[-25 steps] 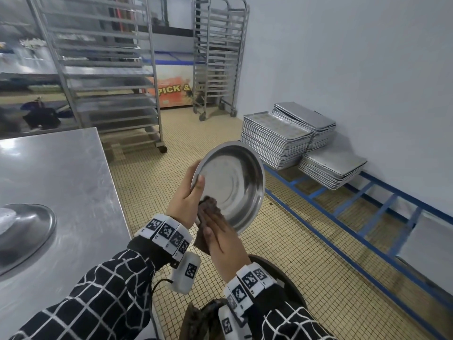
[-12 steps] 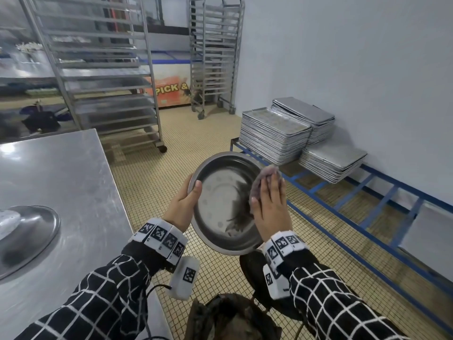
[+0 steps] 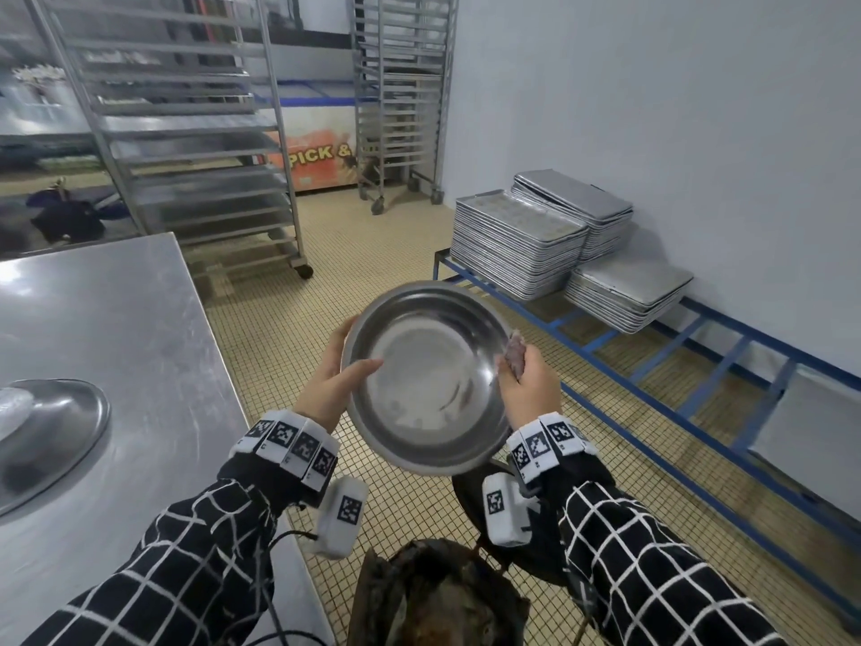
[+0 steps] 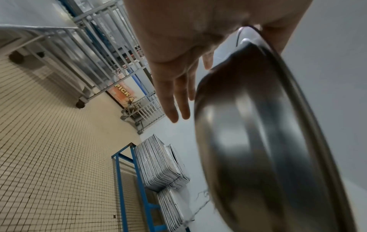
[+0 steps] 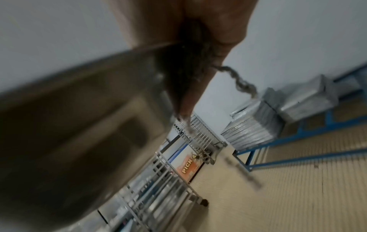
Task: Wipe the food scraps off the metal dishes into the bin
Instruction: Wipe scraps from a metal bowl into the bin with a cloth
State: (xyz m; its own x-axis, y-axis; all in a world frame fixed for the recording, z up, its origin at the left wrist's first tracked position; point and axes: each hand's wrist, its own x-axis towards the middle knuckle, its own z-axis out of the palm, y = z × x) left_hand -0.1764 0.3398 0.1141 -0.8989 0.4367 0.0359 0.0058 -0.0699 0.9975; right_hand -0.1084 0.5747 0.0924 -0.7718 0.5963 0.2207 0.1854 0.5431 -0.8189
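Observation:
I hold a round metal dish (image 3: 433, 380) at chest height over the black-lined bin (image 3: 438, 594), its inside facing up at me. My left hand (image 3: 347, 368) grips its left rim, thumb inside. In the left wrist view the fingers (image 4: 174, 100) lie straight along the dish's (image 4: 268, 141) underside. My right hand (image 3: 519, 373) pinches a dark cloth (image 3: 515, 354) against the right rim. In the blurred right wrist view the cloth (image 5: 188, 75) is pressed on the dish (image 5: 79, 125). A few dark smears remain low inside the dish.
A steel table (image 3: 130, 319) stands at my left with another metal dish (image 3: 46, 435) on it. Stacks of metal trays (image 3: 522, 244) sit on a blue floor rack (image 3: 652, 366) along the right wall. Wheeled tray racks (image 3: 186, 156) stand behind on the tiled floor.
My right hand swept the cloth from the dish's lower left across the inside to the right rim. The dish tipped from facing right to facing up at me.

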